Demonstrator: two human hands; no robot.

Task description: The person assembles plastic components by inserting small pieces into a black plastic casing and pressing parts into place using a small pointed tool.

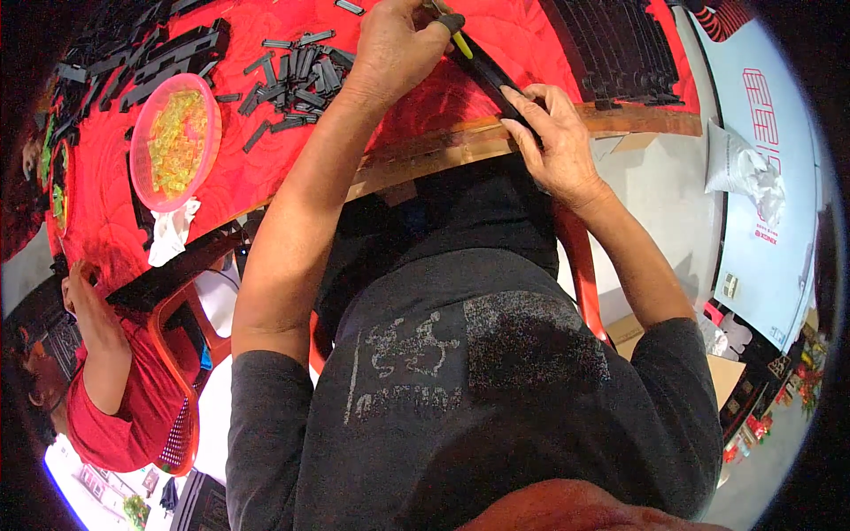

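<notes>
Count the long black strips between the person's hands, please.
1: a strip slants between the left hand and the right hand. Another could be hidden under them.

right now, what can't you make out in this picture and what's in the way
All in the head view:
Left hand: partly cut off by the top edge.
Yellow item: too small and partly covered by the left hand to tell its kind.
Black strip: partly covered by the right hand.
Pink basket: floor mostly hidden by yellowish pieces.
</notes>
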